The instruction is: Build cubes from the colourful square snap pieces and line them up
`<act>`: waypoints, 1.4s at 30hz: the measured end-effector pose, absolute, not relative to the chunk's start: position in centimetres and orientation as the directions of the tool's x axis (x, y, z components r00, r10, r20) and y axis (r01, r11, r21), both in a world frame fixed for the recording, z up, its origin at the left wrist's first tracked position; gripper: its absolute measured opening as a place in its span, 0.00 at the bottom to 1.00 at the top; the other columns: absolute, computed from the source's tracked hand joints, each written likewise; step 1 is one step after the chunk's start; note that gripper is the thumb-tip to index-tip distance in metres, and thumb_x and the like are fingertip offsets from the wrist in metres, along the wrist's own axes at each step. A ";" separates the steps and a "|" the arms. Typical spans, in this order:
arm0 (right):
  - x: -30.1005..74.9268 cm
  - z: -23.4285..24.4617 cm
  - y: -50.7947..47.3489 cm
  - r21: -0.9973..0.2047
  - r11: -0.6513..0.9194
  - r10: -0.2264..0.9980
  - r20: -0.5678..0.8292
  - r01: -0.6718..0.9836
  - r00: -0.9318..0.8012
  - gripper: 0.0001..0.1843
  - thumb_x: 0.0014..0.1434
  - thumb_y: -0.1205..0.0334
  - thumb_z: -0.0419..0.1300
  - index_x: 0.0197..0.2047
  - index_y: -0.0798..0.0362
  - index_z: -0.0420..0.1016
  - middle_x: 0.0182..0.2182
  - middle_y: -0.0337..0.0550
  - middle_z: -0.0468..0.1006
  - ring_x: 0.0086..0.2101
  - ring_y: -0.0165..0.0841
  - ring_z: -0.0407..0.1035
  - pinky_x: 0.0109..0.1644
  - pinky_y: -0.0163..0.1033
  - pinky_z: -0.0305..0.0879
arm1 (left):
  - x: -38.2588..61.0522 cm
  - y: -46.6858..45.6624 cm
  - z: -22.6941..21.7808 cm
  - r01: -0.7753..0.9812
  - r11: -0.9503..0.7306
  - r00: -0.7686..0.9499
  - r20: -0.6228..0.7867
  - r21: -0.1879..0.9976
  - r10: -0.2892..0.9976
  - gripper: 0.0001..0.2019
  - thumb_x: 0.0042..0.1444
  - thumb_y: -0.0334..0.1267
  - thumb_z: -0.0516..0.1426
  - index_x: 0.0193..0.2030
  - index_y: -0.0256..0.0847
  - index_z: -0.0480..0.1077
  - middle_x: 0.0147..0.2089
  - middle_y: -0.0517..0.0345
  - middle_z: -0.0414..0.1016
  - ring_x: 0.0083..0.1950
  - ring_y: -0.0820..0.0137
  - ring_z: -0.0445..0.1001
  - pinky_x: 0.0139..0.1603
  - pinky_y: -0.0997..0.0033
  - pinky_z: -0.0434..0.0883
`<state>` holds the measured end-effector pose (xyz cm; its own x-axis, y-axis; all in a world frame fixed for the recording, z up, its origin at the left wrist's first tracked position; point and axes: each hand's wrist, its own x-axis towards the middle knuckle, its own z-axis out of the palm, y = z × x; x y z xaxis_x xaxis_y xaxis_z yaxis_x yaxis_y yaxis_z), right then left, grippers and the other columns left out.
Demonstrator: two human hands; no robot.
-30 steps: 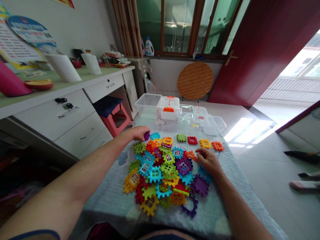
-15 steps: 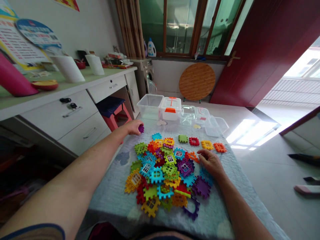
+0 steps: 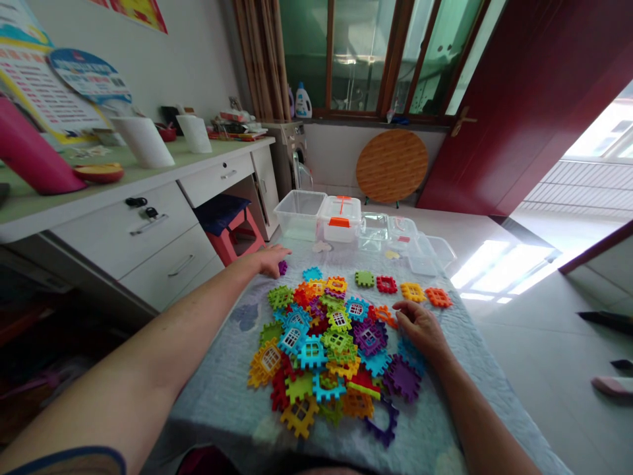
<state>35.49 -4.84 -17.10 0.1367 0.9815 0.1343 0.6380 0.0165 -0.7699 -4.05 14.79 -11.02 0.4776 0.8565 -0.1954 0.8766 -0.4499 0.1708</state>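
At the far left edge of the cloth, my left hand (image 3: pixel 271 260) has its fingers apart, one stretched forward. Right by its fingertips is a small purple toothed plastic building piece (image 3: pixel 282 267), partly hidden by the hand. My right hand (image 3: pixel 418 324) rests low at the right of the pile, fingers loosely curved and apart with nothing visible between them. Closest to it lies an orange piece (image 3: pixel 386 316). Between both hands spreads a heap of interlocking building pieces (image 3: pixel 338 341) in several colours, some with window grilles. Behind stand a green (image 3: pixel 364 279), a red (image 3: pixel 386 284), a yellow (image 3: pixel 413 292) and an orange-red piece (image 3: pixel 438 297) in a row.
Clear plastic bins (image 3: pixel 301 214) and a lidded box with orange latches (image 3: pixel 341 221) line the far end of the blue cloth (image 3: pixel 222 369). A pink stool (image 3: pixel 235 237) and a white desk (image 3: pixel 153 227) are on the left. A red door (image 3: pixel 499 112) is at right.
My left hand's fingers have opened off the purple piece, which they were pinching. My right hand has hardly moved. The whole view has shifted slightly.
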 end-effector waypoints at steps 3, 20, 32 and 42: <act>35.6 -17.1 -4.8 -0.757 0.013 0.982 0.134 0.654 0.136 0.18 0.52 0.51 0.53 0.37 0.54 0.78 0.20 0.36 0.68 0.24 0.32 0.62 0.30 0.38 0.58 | -1.9 14.2 -10.7 0.854 -0.490 0.515 -0.160 0.174 0.842 0.39 0.38 0.30 0.59 0.63 0.36 0.64 0.65 0.43 0.65 0.64 0.56 0.64 0.63 0.66 0.62; 35.7 -17.6 -4.7 -0.831 0.008 0.982 0.113 0.557 0.154 0.16 0.52 0.53 0.55 0.37 0.54 0.76 0.20 0.33 0.63 0.23 0.30 0.59 0.28 0.36 0.57 | 4.9 12.8 -13.2 0.890 -0.266 0.364 -0.224 0.372 0.904 0.22 0.37 0.27 0.58 0.44 0.36 0.76 0.32 0.58 0.78 0.30 0.69 0.71 0.27 0.76 0.63; 35.5 -17.2 -4.8 -0.825 0.007 0.980 0.117 0.566 0.158 0.16 0.52 0.52 0.55 0.37 0.53 0.76 0.19 0.34 0.63 0.23 0.31 0.59 0.28 0.37 0.57 | 3.5 11.8 -10.9 0.807 -0.260 0.331 -0.041 0.530 0.943 0.14 0.40 0.33 0.55 0.35 0.35 0.77 0.31 0.57 0.78 0.32 0.67 0.74 0.31 0.73 0.67; 36.0 -17.6 -4.6 -0.807 -0.003 0.981 0.113 0.591 0.159 0.18 0.52 0.51 0.55 0.38 0.54 0.77 0.20 0.35 0.66 0.24 0.32 0.61 0.30 0.38 0.59 | -0.3 5.8 -9.0 0.616 -0.282 0.189 0.209 0.736 0.959 0.10 0.47 0.31 0.53 0.35 0.37 0.73 0.30 0.60 0.74 0.29 0.71 0.69 0.32 0.73 0.67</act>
